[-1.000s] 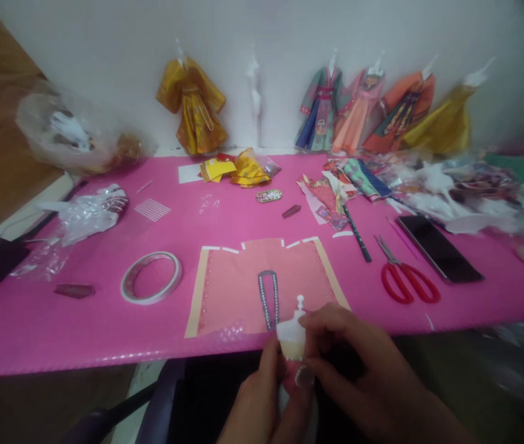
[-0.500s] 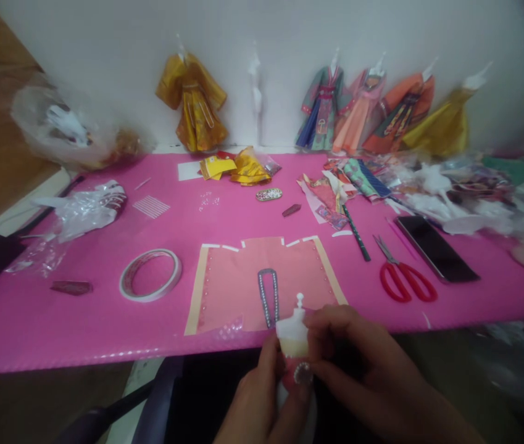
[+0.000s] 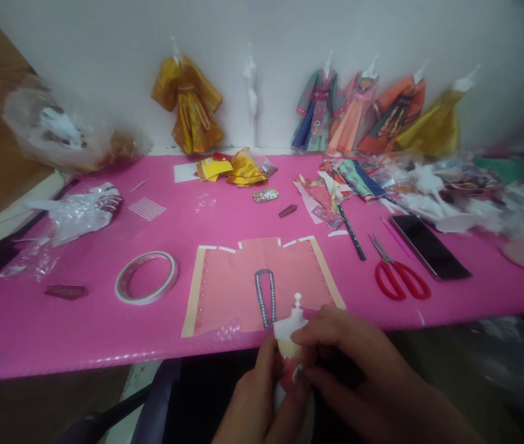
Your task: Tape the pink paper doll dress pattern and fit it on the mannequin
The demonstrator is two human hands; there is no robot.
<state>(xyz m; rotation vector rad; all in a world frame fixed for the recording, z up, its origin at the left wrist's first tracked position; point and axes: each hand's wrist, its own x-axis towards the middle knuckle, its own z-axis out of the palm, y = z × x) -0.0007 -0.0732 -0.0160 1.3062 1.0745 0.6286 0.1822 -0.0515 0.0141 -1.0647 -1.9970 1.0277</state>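
Both my hands are closed around a small white doll torso [image 3: 290, 330] at the near edge of the pink table [image 3: 81, 320]. My left hand [image 3: 255, 401] grips it from the left and below. My right hand [image 3: 358, 376] pinches its right side, fingers curled over a pink piece at its waist. Just beyond the torso lies a flat salmon-pink paper garment piece [image 3: 257, 280] with a silvery beaded loop [image 3: 265, 296] on it.
A tape roll [image 3: 145, 277] lies to the left; red scissors [image 3: 398, 274], a dark pencil [image 3: 352, 231] and a phone [image 3: 428, 246] to the right. Paper scraps, plastic bags and white doll bodies crowd the back. Dressed paper dolls [image 3: 190, 105] lean on the wall.
My right fingers have shifted further over the torso's waist, covering the round bit that showed before. The view has drifted slightly.
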